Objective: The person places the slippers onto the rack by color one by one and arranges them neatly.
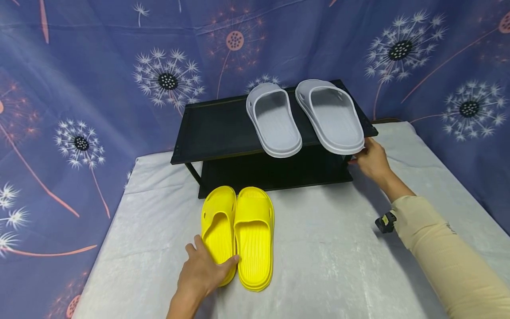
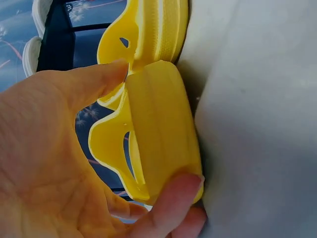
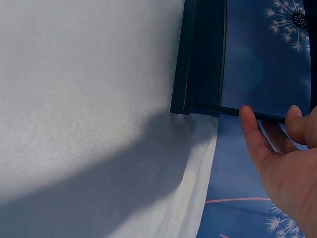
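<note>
A pair of yellow slippers stands side by side on the cloth, toes toward a black two-tier shoe rack (image 1: 219, 126). My left hand (image 1: 199, 272) grips the left yellow slipper (image 2: 158, 129) near its heel, thumb between the two slippers and fingers along the outer side. The right yellow slipper (image 1: 253, 243) lies right against it. At the rack's right end, my right hand (image 1: 373, 161) holds the thin side post (image 3: 230, 110) between thumb and fingers. Two grey slippers sit on the top shelf, the left grey slipper (image 1: 275, 122) and the right grey slipper (image 1: 334, 117), heels jutting past the front edge.
The lower shelf (image 1: 279, 173) lies just above the pale cloth (image 1: 330, 248) covering the table. A blue curtain (image 1: 303, 35) with dandelion prints hangs behind and at both sides. A small black device (image 1: 385, 222) is strapped at the right wrist.
</note>
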A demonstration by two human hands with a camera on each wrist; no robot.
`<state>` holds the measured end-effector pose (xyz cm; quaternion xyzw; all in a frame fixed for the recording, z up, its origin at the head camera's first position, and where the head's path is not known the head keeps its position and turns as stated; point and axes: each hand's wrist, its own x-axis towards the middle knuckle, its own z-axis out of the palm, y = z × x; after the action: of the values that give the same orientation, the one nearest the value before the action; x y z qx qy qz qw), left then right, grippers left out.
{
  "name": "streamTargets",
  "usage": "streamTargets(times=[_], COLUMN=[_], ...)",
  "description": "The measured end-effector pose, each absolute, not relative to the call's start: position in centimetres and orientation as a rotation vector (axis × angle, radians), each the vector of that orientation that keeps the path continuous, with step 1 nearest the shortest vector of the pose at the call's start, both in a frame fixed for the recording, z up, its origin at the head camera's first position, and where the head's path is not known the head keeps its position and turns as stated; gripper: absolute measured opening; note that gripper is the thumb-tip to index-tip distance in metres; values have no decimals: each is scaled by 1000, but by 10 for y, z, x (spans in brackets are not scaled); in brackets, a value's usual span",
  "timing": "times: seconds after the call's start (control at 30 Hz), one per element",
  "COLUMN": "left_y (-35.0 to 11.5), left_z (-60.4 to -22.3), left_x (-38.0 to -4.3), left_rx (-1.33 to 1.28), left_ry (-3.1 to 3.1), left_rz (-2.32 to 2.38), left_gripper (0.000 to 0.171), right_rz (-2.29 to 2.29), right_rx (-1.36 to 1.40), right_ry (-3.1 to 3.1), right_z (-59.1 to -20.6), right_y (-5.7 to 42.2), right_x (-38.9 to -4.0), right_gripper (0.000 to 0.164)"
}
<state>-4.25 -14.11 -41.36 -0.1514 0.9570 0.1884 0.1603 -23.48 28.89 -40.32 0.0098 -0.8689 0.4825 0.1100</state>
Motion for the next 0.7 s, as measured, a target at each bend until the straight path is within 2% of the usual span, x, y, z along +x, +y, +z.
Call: streamTargets(times=[0.37,0.7], left_y=[-139,-142], left_z=[-417,-412], left_x=[-41,-41], left_rx=[-444,-457], left_ry=[2749,2685], left_rz=[539,570], left_gripper=[124,113], right_rz=[1418,1426], right_rx=[22,9], right_ry=[-2552,-2547], right_z=[-405,-404], right_y=[290,289], right_x=[-236,-235], right_gripper=[36,33])
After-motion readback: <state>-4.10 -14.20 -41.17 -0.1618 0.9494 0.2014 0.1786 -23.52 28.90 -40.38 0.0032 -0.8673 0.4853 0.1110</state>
